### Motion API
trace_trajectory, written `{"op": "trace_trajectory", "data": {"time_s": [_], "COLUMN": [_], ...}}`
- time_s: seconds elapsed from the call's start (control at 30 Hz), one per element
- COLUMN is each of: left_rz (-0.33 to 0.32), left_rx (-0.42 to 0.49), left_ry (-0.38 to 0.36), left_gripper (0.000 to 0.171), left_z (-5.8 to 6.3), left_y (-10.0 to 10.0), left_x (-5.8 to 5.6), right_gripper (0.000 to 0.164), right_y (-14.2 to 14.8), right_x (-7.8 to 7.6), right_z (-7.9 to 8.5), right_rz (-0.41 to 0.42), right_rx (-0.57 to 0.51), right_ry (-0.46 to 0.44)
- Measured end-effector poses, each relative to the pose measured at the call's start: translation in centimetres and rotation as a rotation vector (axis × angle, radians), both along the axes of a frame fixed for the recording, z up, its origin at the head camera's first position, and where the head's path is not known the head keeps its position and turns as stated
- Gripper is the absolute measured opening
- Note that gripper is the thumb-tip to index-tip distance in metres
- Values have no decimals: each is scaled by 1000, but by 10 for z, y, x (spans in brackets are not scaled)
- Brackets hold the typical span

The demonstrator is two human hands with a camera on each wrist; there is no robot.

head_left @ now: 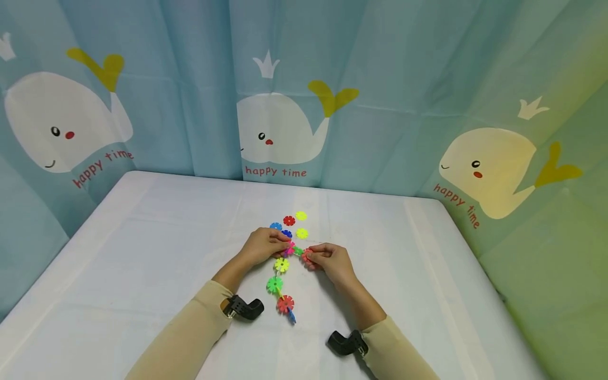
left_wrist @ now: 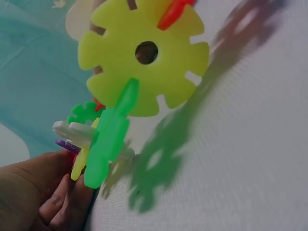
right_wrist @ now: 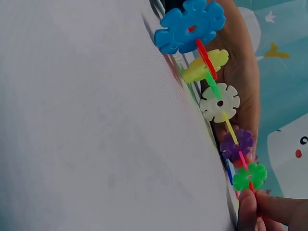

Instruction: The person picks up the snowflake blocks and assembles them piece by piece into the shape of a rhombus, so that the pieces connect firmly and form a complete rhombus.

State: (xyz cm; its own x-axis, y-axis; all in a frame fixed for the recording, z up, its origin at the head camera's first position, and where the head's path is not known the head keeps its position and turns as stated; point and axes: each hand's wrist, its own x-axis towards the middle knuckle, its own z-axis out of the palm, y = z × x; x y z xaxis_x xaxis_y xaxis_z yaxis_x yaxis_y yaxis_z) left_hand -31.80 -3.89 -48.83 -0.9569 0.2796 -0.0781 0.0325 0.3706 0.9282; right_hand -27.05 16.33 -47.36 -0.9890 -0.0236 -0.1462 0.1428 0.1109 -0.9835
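A chain of slotted plastic flower discs runs between my hands and down toward the front. My left hand (head_left: 263, 246) pinches the pink disc (head_left: 290, 249) near its upper end. My right hand (head_left: 335, 263) holds a coral-red disc (head_left: 311, 265) between thumb and fingers, its edge meeting the green disc (right_wrist: 259, 177) beside the pink one. Purple (right_wrist: 238, 144), white (right_wrist: 226, 102) and yellow (head_left: 282, 265) discs follow, slotted edge to edge at angles. Lower down come a green disc (head_left: 274, 285), a red disc (head_left: 285, 304) and a blue disc (head_left: 292, 316) at the tail.
Beyond my hands lie loose discs on the white table (head_left: 166, 253): a red one (head_left: 288, 220), two yellow ones (head_left: 301, 216), a light blue one (head_left: 276, 226) and a dark blue one (head_left: 287, 233). A whale-print curtain (head_left: 389, 105) hangs behind and beside the table.
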Motion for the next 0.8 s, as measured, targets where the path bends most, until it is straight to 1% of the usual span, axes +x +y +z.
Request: {"op": "trace_trajectory", "data": {"time_s": [0.13, 0.23, 0.4, 0.53, 0.67, 0.8], "left_rz": [-16, -32, -31, -23, -14, -11], "left_rx": [-19, -36, -42, -41, -29, -9], "left_ry": [14, 24, 20, 20, 14, 9], "left_gripper": [15, 15, 14, 14, 16, 17], "left_z": [2, 3, 4, 3, 1, 0], "left_y": [2, 4, 6, 6, 3, 0], "left_x": [0, 0, 0, 1, 1, 0], "right_gripper": [19, 19, 19, 18, 18, 20], "right_y": [-2, -2, -3, -3, -3, 1], "right_x": [0, 0, 1, 1, 0, -2], "right_z": [0, 0, 1, 1, -1, 2], "right_rz": [-23, -44, -60, -66, -31, 38], "right_rx": [-11, -8, 6, 8, 19, 92], "right_ry": [-7, 6, 26, 13, 12, 9]}}
